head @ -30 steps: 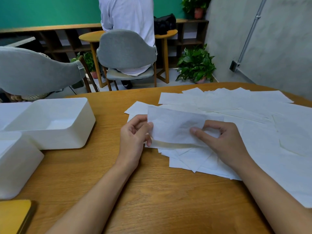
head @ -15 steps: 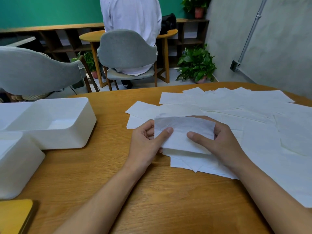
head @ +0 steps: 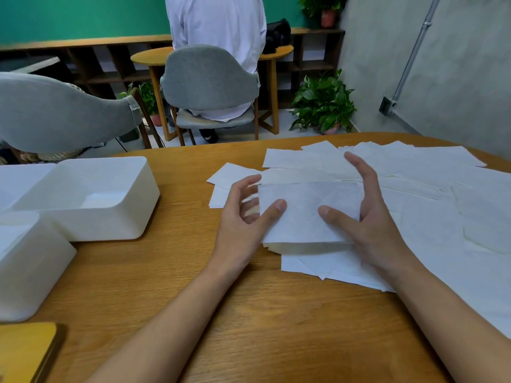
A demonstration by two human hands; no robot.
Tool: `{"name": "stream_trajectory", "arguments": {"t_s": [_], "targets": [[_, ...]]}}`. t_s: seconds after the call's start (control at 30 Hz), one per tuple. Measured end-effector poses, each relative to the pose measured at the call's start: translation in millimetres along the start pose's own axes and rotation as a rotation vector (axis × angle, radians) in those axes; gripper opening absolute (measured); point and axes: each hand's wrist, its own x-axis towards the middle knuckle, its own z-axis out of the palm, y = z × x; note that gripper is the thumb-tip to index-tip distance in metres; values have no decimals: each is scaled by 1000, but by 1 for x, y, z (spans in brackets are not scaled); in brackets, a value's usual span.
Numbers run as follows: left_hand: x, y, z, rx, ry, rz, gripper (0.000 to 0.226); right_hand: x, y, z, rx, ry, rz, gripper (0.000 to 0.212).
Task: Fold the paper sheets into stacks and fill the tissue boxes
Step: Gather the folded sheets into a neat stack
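Observation:
A folded stack of white paper sheets (head: 304, 214) sits between my hands, over the near edge of the loose sheets (head: 414, 194) spread across the wooden table (head: 249, 313). My left hand (head: 243, 219) holds its left edge, thumb on top and fingers spread loosely behind. My right hand (head: 367, 222) holds its right edge, thumb on top and fingers pointing straight up. An open white tissue box (head: 91, 214) stands at the left. A second white box (head: 25, 261) is nearer me.
A yellow-brown flat object (head: 25, 352) lies at the near left corner. Beyond the table are two grey chairs (head: 210, 81), a seated person in a white shirt (head: 218, 20), a small round table and potted plants (head: 323, 103). A grey wall is to the right.
The wider sheet was folded narrower and drawn toward me onto the stack. The fingers of both hands have since spread outward while the thumbs stay on top.

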Motion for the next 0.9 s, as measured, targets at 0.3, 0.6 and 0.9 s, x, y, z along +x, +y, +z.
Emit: {"name": "stream_trajectory", "arguments": {"t_s": [0.3, 0.6, 0.9], "targets": [[-4, -2, 6, 59, 20, 164, 48, 1, 5, -10, -163, -133, 20, 27], [-3, -22, 3, 709, -312, 502, 35, 9, 20, -21, -152, 199, 48, 32], [-3, -27, 7, 699, -247, 645, 7, 9, 23, -16, -202, 122, 41, 32]]}}
